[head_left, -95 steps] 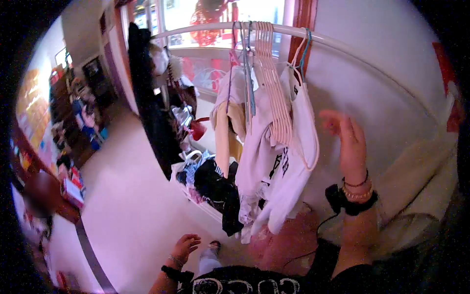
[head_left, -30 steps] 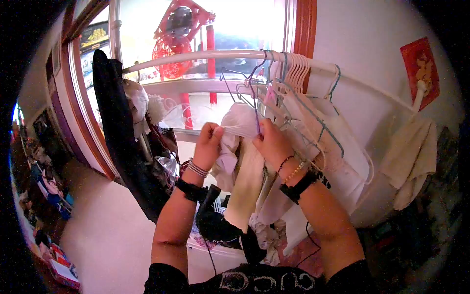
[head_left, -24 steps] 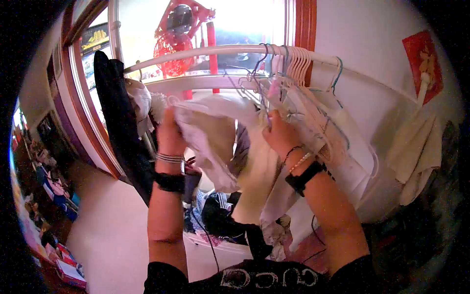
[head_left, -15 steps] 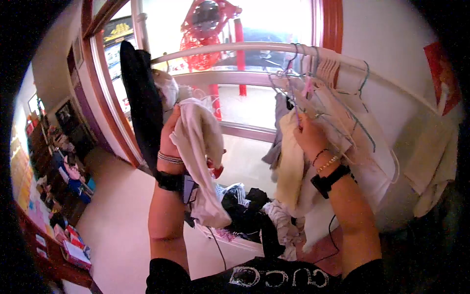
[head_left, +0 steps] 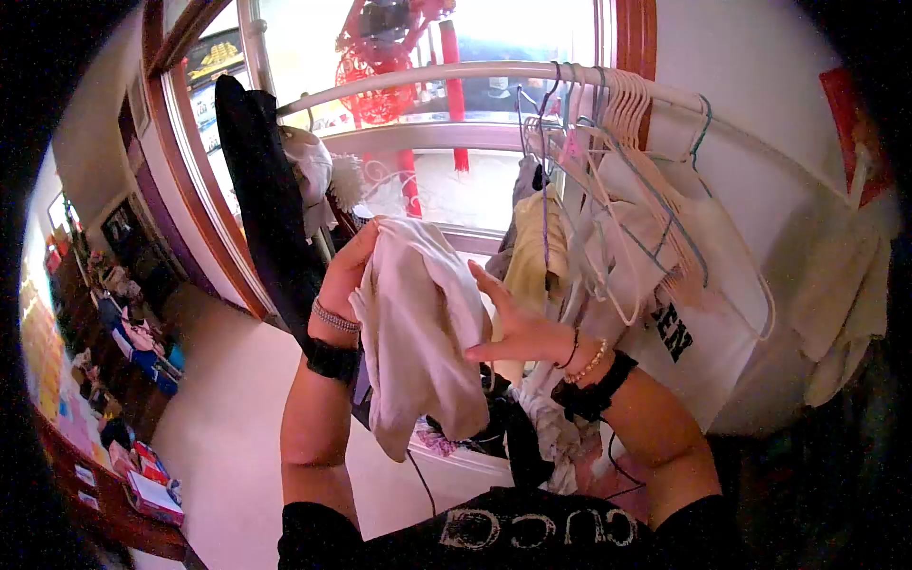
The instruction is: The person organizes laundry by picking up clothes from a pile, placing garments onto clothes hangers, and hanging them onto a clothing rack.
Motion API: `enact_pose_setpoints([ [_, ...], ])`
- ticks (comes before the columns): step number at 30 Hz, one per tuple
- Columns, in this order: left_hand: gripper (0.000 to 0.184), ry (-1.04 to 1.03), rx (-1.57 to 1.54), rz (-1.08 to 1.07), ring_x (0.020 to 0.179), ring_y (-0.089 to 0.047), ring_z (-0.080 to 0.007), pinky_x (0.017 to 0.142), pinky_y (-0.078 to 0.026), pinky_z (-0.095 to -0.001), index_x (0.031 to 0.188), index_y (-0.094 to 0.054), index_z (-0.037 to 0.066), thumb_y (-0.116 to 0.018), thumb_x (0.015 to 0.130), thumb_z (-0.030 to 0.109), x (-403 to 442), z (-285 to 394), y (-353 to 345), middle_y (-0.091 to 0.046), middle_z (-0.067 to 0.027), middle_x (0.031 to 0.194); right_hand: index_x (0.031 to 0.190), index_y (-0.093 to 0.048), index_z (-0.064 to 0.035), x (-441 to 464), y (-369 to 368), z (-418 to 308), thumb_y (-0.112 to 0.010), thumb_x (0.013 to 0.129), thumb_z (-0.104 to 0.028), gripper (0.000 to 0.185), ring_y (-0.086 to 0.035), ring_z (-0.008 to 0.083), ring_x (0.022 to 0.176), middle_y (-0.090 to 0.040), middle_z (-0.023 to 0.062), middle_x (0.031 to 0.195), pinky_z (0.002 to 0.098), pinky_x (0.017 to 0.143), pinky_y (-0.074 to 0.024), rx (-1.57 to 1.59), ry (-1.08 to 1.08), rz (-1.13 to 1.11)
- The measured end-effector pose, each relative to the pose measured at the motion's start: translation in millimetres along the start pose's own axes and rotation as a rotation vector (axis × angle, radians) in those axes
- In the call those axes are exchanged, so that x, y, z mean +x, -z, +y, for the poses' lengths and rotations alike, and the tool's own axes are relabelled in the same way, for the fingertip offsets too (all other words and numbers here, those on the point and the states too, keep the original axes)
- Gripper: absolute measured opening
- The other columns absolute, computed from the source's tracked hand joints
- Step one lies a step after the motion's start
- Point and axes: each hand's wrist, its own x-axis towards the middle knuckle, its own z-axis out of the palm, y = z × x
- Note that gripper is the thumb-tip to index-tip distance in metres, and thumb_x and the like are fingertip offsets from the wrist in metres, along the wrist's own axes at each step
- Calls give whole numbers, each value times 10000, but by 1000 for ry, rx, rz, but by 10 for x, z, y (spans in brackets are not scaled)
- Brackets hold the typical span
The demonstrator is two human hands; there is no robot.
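Note:
A pale cream garment (head_left: 418,323) hangs in loose folds in front of me. My left hand (head_left: 347,280) grips its upper left side, with the fingers partly hidden behind the cloth. Just right of the garment, my right hand (head_left: 518,328) is open, thumb and fingers apart; whether a fingertip touches the cloth I cannot tell. Beyond the right hand, a yellow garment (head_left: 535,271) and a grey one (head_left: 518,223) hang on the rail (head_left: 427,74). Several hangers (head_left: 622,104) crowd the rail's right part.
A black garment (head_left: 249,209) and a white cap (head_left: 309,161) hang at the rail's left end. Below lies a heap of dark and light clothes (head_left: 546,427). A cable (head_left: 421,480) runs down nearby. Behind the rail is a window with a red hanging ornament (head_left: 375,81).
My right hand has left the hangers and come left, opening beside the cream garment. The garment has moved right and spread wider in my left hand. The view has shifted slightly.

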Motion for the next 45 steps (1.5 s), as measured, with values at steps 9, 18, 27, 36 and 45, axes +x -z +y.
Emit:
enact_pose_setpoints([
  [9,84,-25,293,13,788,-502,-65,695,-431,-192,952,-485,70,-458,904,134,136,-290,165,-515,9,855,1249,-363,-3,-198,-36,116,-668,731,-301,672,-419,239,1136,-385,159,1277,338,923,-369,-174,-46,431],
  [18,479,-277,1307,-372,1171,-398,-281,978,-313,-385,1223,-391,45,-603,799,113,-284,-1316,-266,-443,-172,1204,1104,-519,-44,-271,-440,556,-507,856,-139,266,-500,174,1020,-528,81,1116,301,855,-422,1231,-241,343],
  [27,404,220,699,348,1001,-493,-154,904,-369,-340,1137,-476,59,-323,934,374,-742,-1900,912,-544,-62,1069,1149,-485,-41,-786,-208,1141,-493,864,-137,301,-484,194,1047,-514,80,1145,313,909,-392,540,-275,277],
  [36,530,162,-71,198,1133,-444,-238,962,-347,-368,1234,-393,15,-487,855,374,-446,-1759,927,-458,-125,1237,1132,-491,-17,-1373,-189,1434,-470,867,-170,307,-508,204,1001,-535,89,1120,329,892,-414,917,-582,378],
  [45,415,196,-297,307,1100,-474,-235,953,-364,-363,1205,-436,16,-404,916,313,-207,-1523,957,-497,-117,1198,1219,-437,-24,-1372,102,663,-462,872,-368,489,-512,222,1045,-511,106,1175,344,911,-408,1427,-707,392],
])
